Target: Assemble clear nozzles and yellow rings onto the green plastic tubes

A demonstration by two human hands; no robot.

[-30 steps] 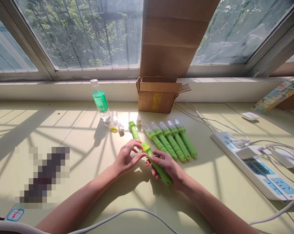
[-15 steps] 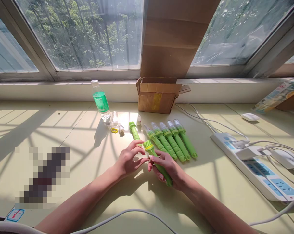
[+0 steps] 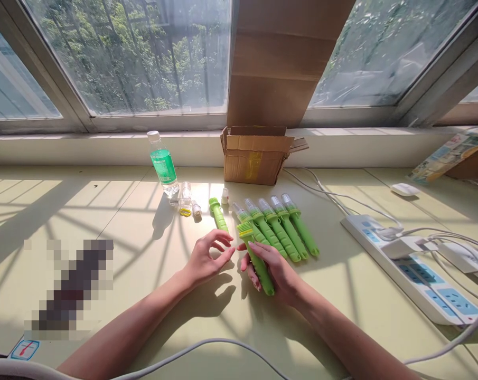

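Note:
My right hand [image 3: 280, 272] is wrapped around a green ribbed light-stick handle [image 3: 261, 268]. The handle tilts up and left, its threaded end with a yellow ring facing away from me. Beside it, my left hand [image 3: 207, 257] is open, fingers curved and holding nothing. A second green handle [image 3: 218, 212], without a clear cap, lies just beyond my left fingers. Several green light sticks [image 3: 287, 232] with clear caps lie in a row behind my right hand. To the left are loose clear caps [image 3: 186, 192], a yellow ring [image 3: 185, 212] and a small white bulb piece [image 3: 197, 210]. Another white piece [image 3: 225, 195] stands nearby.
A bottle with a green label [image 3: 163, 169] stands at the back left. An open cardboard box [image 3: 254, 161] sits by the windowsill. On the right lies a white power strip [image 3: 416, 274] with plugs and cables. A grey cable [image 3: 207, 343] crosses the near edge.
My left hand has come away from the threaded end of the green handle and shifted slightly left and down. The handle has turned a little more upright in my right hand.

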